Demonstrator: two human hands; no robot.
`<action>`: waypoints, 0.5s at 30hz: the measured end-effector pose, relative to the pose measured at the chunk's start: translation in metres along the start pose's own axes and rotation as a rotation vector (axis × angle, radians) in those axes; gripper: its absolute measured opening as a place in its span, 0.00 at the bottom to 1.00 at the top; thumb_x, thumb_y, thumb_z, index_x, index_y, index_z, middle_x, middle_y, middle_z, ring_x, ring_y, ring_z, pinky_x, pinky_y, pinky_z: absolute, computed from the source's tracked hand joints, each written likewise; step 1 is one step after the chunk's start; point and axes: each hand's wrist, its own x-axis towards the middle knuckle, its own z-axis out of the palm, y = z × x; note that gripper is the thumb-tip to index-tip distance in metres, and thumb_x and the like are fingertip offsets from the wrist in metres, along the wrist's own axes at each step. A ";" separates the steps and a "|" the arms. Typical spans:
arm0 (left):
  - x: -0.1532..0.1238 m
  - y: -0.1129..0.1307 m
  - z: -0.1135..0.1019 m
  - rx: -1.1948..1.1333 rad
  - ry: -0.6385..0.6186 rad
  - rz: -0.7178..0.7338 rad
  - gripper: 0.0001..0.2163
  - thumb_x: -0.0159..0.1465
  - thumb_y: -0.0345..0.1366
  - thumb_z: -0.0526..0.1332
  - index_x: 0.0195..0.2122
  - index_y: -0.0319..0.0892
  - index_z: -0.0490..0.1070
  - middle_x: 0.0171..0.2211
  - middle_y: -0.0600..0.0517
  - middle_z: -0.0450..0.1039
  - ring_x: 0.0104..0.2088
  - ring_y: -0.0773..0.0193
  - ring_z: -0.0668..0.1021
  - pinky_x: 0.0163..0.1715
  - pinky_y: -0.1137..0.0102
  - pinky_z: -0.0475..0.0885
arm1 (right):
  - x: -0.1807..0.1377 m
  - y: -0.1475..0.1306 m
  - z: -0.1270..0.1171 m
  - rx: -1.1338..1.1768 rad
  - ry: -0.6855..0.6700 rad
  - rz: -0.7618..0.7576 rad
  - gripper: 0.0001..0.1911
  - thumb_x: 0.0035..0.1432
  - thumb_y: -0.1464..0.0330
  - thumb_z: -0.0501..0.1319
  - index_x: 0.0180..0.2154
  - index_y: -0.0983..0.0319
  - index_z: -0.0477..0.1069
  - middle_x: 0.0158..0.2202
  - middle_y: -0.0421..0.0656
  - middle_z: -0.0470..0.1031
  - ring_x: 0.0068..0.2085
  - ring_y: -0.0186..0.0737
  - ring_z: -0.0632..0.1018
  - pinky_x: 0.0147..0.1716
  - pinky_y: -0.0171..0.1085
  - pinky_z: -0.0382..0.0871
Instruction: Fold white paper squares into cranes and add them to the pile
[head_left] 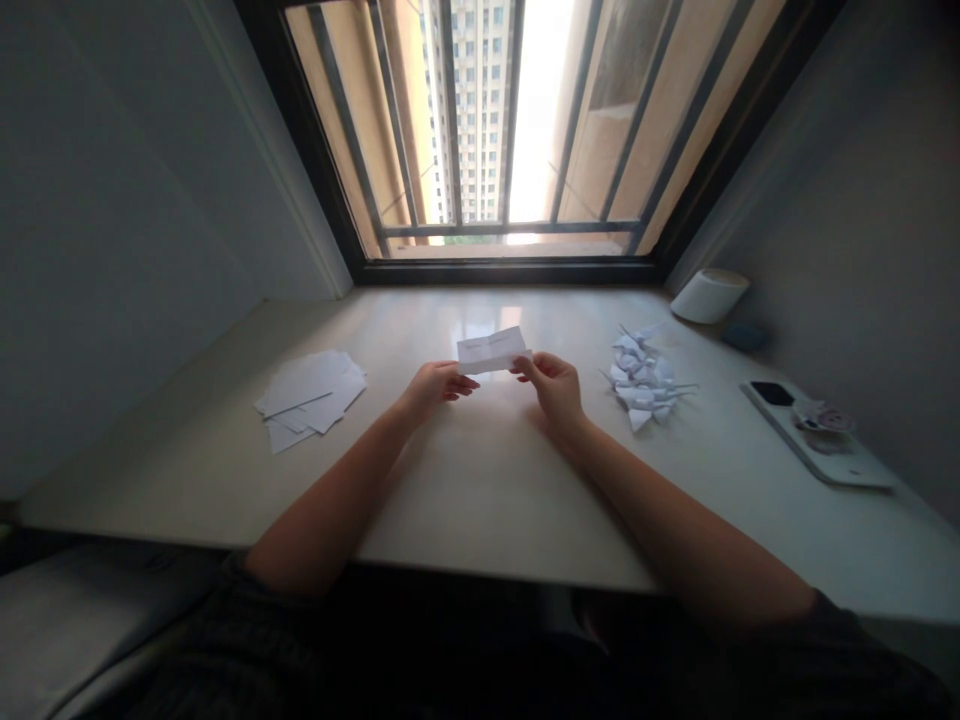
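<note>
A small folded sheet of white paper [491, 350] is held up just above the pale table [480, 480], in front of the window. My left hand [433, 385] pinches its lower left edge with fingers closed. My right hand [553, 385] pinches its right edge, fingers curled together. Both forearms reach out from the table's near edge. A loose stack of flat white sheets [310, 396] lies to the left of my left hand. A heap of small folded white paper figures [642, 378] lies to the right of my right hand.
A phone [814, 432] with a small trinket on it lies at the right. A white round container [709, 295] and a small dark object [745, 337] sit at the back right corner. A barred window [510, 130] backs the table; grey walls flank it.
</note>
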 end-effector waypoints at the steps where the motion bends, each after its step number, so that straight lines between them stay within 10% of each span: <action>1: -0.001 -0.001 0.003 0.023 -0.046 0.018 0.12 0.50 0.40 0.64 0.34 0.40 0.77 0.29 0.46 0.79 0.26 0.64 0.76 0.27 0.72 0.64 | 0.000 0.000 0.000 0.030 0.014 0.013 0.18 0.44 0.54 0.68 0.22 0.61 0.71 0.23 0.40 0.74 0.28 0.37 0.75 0.30 0.37 0.69; 5: -0.005 -0.002 0.011 0.108 -0.128 0.131 0.15 0.54 0.43 0.62 0.39 0.40 0.76 0.35 0.44 0.78 0.32 0.61 0.78 0.29 0.71 0.67 | 0.003 0.000 -0.001 0.094 0.090 0.046 0.19 0.44 0.53 0.68 0.29 0.62 0.72 0.25 0.41 0.76 0.28 0.37 0.76 0.28 0.36 0.70; 10: -0.008 0.002 0.014 0.091 0.229 0.468 0.23 0.61 0.49 0.58 0.54 0.44 0.68 0.46 0.46 0.75 0.43 0.59 0.77 0.39 0.70 0.68 | 0.004 0.004 0.000 0.112 0.087 0.009 0.21 0.43 0.54 0.69 0.34 0.61 0.70 0.26 0.39 0.77 0.25 0.34 0.75 0.27 0.36 0.69; 15: -0.026 0.012 0.025 0.196 0.210 0.577 0.21 0.57 0.42 0.65 0.52 0.47 0.71 0.51 0.48 0.73 0.52 0.56 0.73 0.53 0.65 0.63 | -0.004 0.001 0.004 0.019 -0.012 -0.046 0.20 0.44 0.55 0.69 0.37 0.59 0.70 0.28 0.40 0.77 0.26 0.35 0.74 0.29 0.36 0.69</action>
